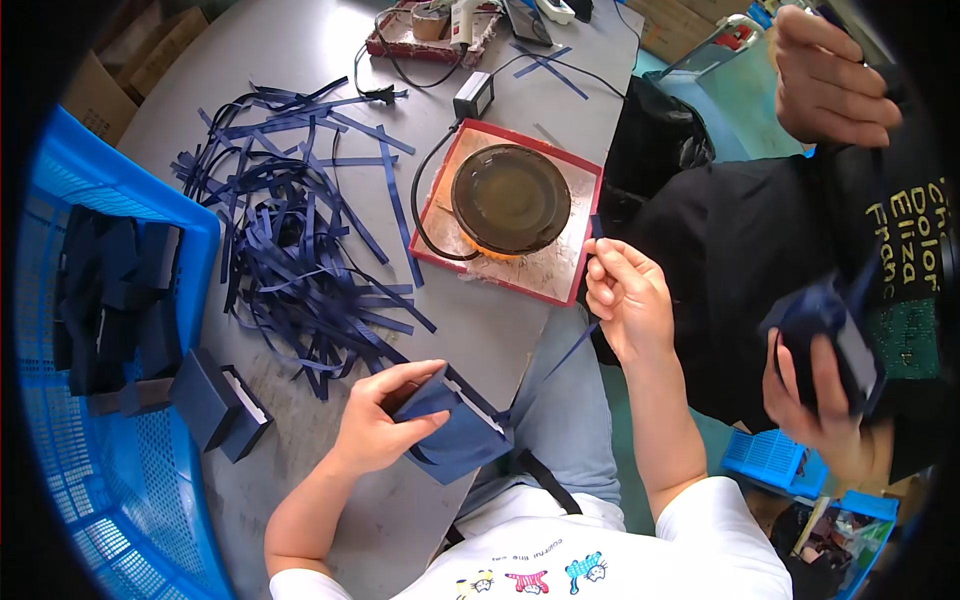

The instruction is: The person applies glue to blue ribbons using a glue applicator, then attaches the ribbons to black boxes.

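My left hand [385, 415] grips a dark blue box [462, 432] at the table's near edge, its thumb on one face. My right hand [628, 295] pinches the end of a dark blue ribbon [572, 350] beside the right corner of a red-rimmed tray [432, 215]. That ribbon runs down toward the box. On the tray stands a round hot plate [511, 199] with a dark, shiny top. A tangled heap of blue ribbons [290, 235] lies left of the tray. Two dark blue box pieces [215, 405] rest near the basket.
At the left, a blue basket [150, 455] holds several dark boxes [115, 290]. Cables and a red tray [400, 45] are at the back. To the right, a co-worker in black [740, 230] holds a dark blue box [825, 340].
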Demonstrator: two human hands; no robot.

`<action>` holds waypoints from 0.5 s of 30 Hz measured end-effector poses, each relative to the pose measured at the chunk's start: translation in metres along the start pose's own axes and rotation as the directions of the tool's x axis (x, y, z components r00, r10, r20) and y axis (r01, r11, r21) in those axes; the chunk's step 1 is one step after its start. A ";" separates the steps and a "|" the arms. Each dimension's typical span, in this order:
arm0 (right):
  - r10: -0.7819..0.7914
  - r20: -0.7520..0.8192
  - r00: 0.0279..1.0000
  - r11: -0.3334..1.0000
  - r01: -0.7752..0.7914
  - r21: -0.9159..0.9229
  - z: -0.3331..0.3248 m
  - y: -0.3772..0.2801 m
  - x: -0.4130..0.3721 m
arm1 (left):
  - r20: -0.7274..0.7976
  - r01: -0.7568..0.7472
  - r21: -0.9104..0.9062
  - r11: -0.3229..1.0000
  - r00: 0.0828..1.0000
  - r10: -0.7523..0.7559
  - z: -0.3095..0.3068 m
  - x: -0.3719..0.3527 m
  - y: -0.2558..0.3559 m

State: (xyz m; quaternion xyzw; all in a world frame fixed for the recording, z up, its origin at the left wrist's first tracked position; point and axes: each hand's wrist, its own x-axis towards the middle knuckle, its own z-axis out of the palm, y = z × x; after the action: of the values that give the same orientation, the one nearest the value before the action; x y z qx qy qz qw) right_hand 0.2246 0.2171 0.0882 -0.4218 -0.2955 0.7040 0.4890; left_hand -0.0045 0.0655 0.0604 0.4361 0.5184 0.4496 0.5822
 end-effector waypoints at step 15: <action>-0.056 -0.001 0.998 0.949 0.053 -0.311 0.003 0.015 0.027 | 0.195 -0.150 0.114 0.982 0.973 0.126 0.020 0.034 -0.002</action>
State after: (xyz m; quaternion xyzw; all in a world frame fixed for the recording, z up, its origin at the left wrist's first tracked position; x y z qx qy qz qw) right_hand 0.2107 0.2370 0.0695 -0.4887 -0.4118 0.6329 0.4371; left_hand 0.0176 0.0972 0.0531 0.5477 0.4577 0.4120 0.5664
